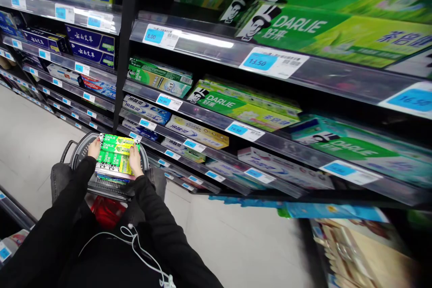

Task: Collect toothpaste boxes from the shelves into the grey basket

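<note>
From the head cam I'm looking down at a stack of green Darlie toothpaste boxes [114, 157] held flat over a grey shopping basket [77, 150], low and left of centre in the view. My left hand [93, 149] is clamped on the stack's left edge, fingers curled over the top corner, and my right hand [135, 162] grips the right edge the same way, so the boxes sit squarely between the two hands with both black sleeves running back toward the camera. The stack looks several boxes deep; I can't tell the exact count. Something red [106, 211] shows just below the basket, partly hidden by my arms. A white earphone cable [141, 247] dangles across my dark top near the bottom. To the right, the shelves [216, 119] run off diagonally, packed with more toothpaste cartons and blue price tags [259, 60] along their rails, the nearer ones pretty blurry. Pale floor tiles [27, 144] fill the left side.
</note>
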Motion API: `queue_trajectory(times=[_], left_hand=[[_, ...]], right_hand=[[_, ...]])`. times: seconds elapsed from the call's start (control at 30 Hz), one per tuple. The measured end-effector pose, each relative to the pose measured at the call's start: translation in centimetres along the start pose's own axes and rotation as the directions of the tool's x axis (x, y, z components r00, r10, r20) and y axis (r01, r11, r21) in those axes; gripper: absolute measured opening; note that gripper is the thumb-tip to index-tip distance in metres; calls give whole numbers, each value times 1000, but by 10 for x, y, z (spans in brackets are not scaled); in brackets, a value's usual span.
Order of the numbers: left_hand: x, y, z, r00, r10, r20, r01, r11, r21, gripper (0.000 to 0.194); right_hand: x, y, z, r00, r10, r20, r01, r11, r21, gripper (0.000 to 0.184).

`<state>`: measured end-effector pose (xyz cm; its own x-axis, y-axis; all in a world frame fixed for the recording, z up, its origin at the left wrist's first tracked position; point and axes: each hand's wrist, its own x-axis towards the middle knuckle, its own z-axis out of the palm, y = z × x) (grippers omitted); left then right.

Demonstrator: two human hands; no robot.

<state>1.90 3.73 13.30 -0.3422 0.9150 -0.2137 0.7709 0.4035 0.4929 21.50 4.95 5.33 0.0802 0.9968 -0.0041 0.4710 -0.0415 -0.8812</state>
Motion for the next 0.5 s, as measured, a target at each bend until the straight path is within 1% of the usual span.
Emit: queue_trajectory(times=[0.17, 0.5], left_hand=[[2, 0, 0, 1000, -27, -11, 27, 999, -38, 43], [3, 0, 0, 999, -47, -19, 45, 996, -75, 47]], right_hand=[[1, -1, 2, 1000, 10, -5, -10, 1000, 25, 42], [2, -3, 3, 1000, 18, -5, -18, 999, 40, 40]])
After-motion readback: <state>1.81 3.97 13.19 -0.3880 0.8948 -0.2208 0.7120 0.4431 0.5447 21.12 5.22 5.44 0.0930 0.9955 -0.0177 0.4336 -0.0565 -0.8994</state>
